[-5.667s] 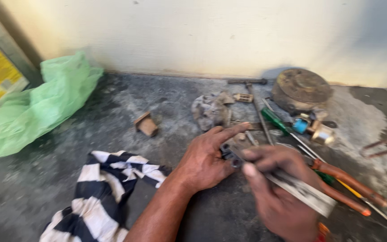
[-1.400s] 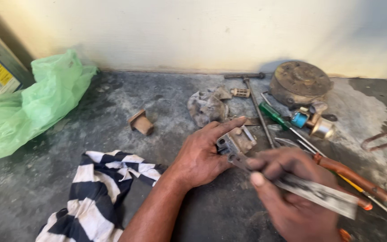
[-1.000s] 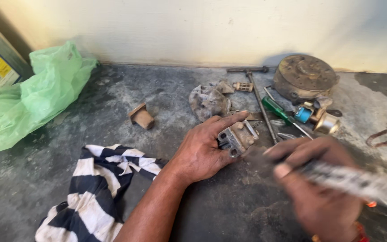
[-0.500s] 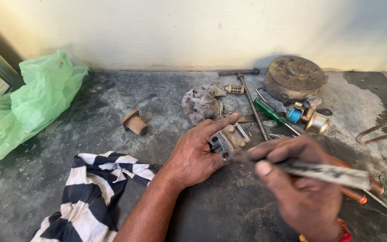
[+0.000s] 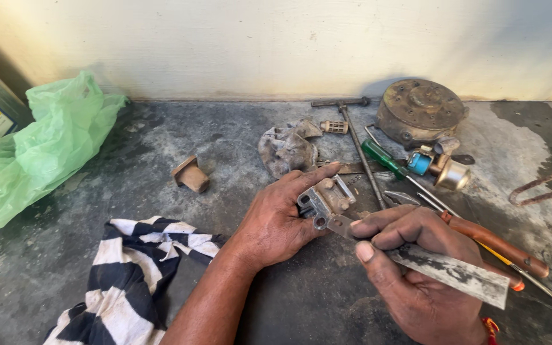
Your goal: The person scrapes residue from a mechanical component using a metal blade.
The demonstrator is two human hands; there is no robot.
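slip hazard at the blade tip

the left hand (image 5: pixel 276 220) pins a small metal valve body (image 5: pixel 325 200) flat on the counter (image 5: pixel 65 268), grip closed around it. the right hand (image 5: pixel 416 268) clamps a flat worn blade (image 5: pixel 455 273), its tip against the part. if the tip skids off, it could nick the left fingers (image 5: pixel 311 176) or push the part toward the screwdrivers (image 5: pixel 388 160).

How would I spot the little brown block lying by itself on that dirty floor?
Start at the green plastic bag on the left and look right, across the grey floor. The small brown block lies there alone, above the striped cloth, apart from the tool pile on the right.
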